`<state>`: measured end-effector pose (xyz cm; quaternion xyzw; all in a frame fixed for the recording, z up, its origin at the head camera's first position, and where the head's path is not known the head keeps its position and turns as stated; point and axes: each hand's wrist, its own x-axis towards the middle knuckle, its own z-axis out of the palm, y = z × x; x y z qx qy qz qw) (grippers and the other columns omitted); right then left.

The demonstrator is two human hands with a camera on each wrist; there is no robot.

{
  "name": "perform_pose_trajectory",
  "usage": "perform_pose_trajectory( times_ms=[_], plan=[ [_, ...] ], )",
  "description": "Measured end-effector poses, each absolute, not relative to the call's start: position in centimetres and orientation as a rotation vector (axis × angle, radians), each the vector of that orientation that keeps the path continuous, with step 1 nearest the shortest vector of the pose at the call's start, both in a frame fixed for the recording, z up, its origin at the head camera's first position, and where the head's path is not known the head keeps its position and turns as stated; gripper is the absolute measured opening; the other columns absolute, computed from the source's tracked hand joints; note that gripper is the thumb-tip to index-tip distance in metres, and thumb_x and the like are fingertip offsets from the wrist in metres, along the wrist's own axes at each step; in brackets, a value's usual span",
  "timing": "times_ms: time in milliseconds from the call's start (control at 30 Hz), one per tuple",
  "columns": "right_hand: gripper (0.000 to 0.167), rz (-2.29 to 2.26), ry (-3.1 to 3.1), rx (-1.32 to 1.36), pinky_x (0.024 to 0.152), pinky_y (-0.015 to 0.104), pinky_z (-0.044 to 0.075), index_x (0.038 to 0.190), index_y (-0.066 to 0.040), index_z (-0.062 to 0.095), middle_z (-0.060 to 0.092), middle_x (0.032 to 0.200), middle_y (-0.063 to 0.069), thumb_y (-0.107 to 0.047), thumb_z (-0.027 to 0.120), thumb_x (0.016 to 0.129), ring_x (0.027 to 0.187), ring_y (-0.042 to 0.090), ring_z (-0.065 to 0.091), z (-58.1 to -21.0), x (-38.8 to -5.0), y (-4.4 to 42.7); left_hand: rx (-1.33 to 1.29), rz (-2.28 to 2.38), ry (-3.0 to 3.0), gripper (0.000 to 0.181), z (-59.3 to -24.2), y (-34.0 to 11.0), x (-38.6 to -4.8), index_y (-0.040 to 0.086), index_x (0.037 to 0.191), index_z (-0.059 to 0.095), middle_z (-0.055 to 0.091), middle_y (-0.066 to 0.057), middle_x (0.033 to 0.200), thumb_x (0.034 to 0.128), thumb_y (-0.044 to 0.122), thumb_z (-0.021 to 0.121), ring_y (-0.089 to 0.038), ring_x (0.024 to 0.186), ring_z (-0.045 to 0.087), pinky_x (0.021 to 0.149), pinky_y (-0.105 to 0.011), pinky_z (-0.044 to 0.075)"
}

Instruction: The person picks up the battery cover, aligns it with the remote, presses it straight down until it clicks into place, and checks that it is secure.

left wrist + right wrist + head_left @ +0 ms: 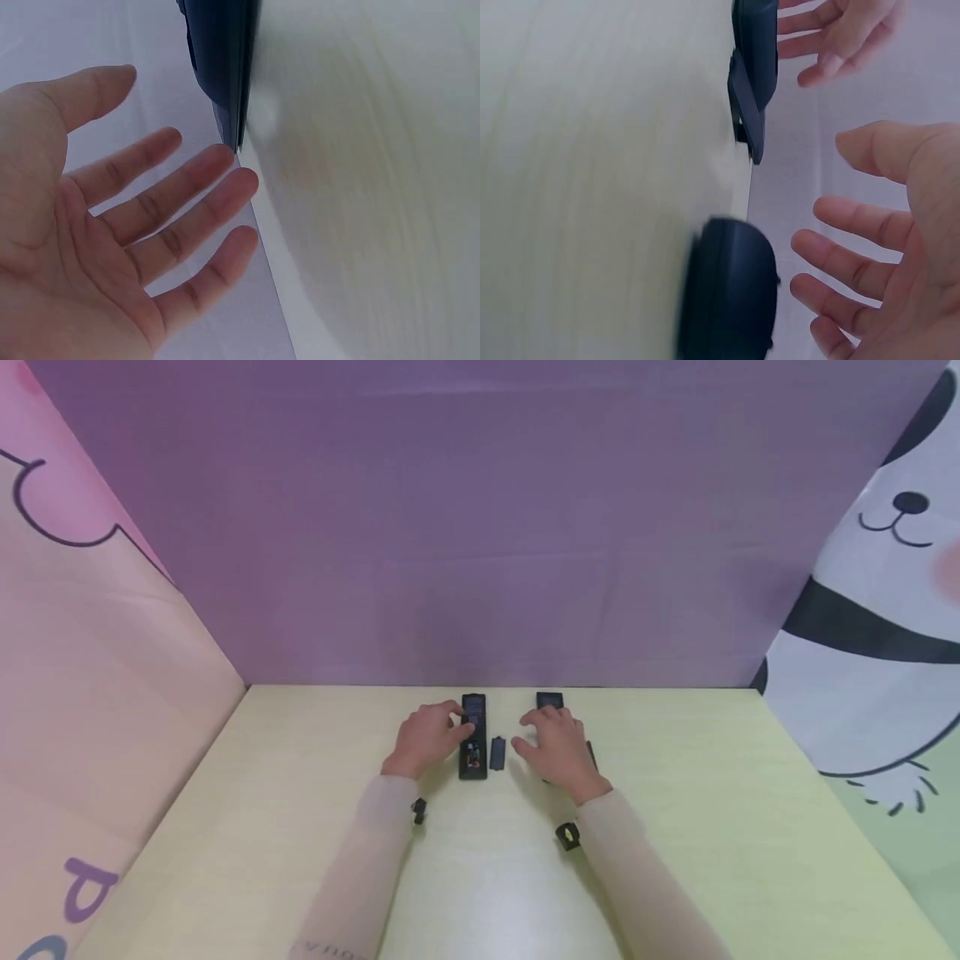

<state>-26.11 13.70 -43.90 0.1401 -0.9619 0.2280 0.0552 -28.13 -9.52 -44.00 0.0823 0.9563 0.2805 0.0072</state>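
Right hand [562, 747] right of long black plastic remote [478, 739], fingers apart | small dark rectangular cover [498, 753] just right of it | left hand [426, 739] at its left edge, fingers apart | step: likely handling opened remote | next: calls for steadying it

The long, pale pinkish-beige cloth left sleeve [360, 868] bears small grey lettering [330, 951] toward its near end; the long, plain right sleeve [652, 877] matches. Beside their far ends show a small black left wrist camera [419, 811] and a small black, yellow-marked right wrist camera [567, 836].

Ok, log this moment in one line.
left hand: empty, at remote | right hand: empty, over black object | cover: off, beside remote
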Motion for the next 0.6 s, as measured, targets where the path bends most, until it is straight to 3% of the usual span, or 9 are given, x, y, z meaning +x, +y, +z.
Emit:
perform_pose_trajectory(
  times_ms=[267,600],
  plan=[
    [0.04,0.635,-2.937,0.491,0.1,0.057,0.043,0.125,-0.008,0.068,0.067,0.126,0.014,-0.035,0.07,0.095,0.117,0.037,0.055,-44.1,-26.3,12.7,0.152,0.876,2.958,0.043,-44.1,-8.7,-28.8,0.014,0.13,0.067,0.077,-0.005,0.099,0.0976,0.042,0.068,-0.018,0.084,0.068,0.071,-0.036,0.054],
    [0.041,0.585,-3.019,0.544,0.093,0.051,0.044,0.127,-0.01,0.068,0.07,0.11,0.009,-0.033,0.071,0.094,0.106,0.032,0.058,-44.2,-26.9,11.2,0.151,0.871,2.956,0.048,-44.2,-7.9,-29.2,0.012,0.133,0.066,0.077,-0.01,0.11,0.0971,0.043,0.068,-0.022,0.086,0.067,0.074,-0.039,0.055]
  ],
)
